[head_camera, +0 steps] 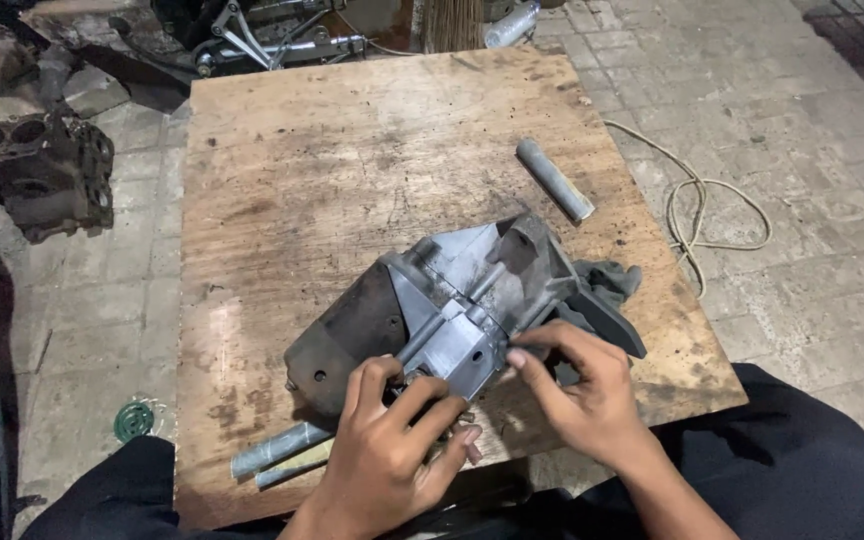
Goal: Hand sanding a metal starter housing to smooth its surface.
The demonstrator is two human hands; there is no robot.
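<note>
Hands, left [392,440] and right [577,390], pinched the starter motor [452,300] near the counter's [352,160] front edge; far half lay open.

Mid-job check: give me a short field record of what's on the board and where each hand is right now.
Surface: worn wooden board on a paved floor
Main part: grey metal motor assembly lying on its side
Left hand: fingers on the assembly's near end
Right hand: fingertips pinching its near edge
Loose bar: grey metal cylinder, far right of board, untouched
Near edge: two metal rods beside the left hand
Off board: engine block, rope
</note>
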